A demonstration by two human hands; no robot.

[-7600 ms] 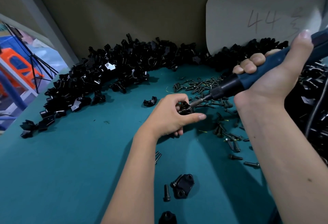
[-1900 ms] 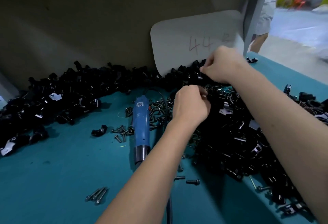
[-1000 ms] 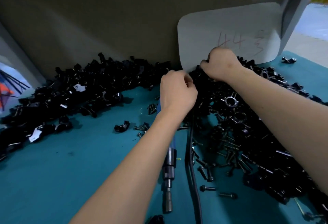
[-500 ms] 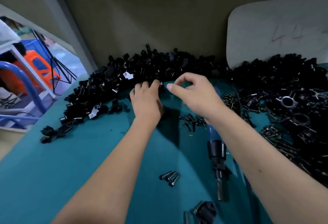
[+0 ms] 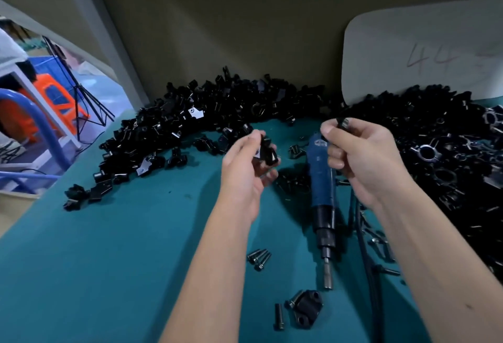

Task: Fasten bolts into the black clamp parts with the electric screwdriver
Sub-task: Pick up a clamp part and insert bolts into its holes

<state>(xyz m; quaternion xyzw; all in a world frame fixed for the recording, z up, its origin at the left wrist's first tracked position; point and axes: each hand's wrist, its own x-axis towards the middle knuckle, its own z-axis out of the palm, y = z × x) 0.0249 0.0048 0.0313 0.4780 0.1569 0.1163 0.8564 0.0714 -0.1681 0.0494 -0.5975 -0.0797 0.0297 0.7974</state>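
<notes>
My left hand (image 5: 245,174) is raised above the teal table and grips a black clamp part (image 5: 266,151) between thumb and fingers. My right hand (image 5: 359,160) is lifted beside it and pinches another small black clamp piece (image 5: 342,122) at its fingertips. The blue electric screwdriver (image 5: 321,193) lies on the table between my forearms, bit pointing toward me, with nobody holding it. A small bunch of bolts (image 5: 258,258) lies near my left forearm. A black clamp part (image 5: 306,312) with a bolt in it and a loose bolt (image 5: 278,317) lie close to me.
A long heap of black clamp parts (image 5: 217,114) runs along the back wall. A bigger heap (image 5: 446,163) fills the right side. A white board marked 44 (image 5: 424,51) leans on the wall. The table's left edge (image 5: 35,201) drops off toward a walkway with an orange chair.
Both hands have lifted off the back heap and come toward me, each now holding a black clamp piece. The view has tilted down a little.
</notes>
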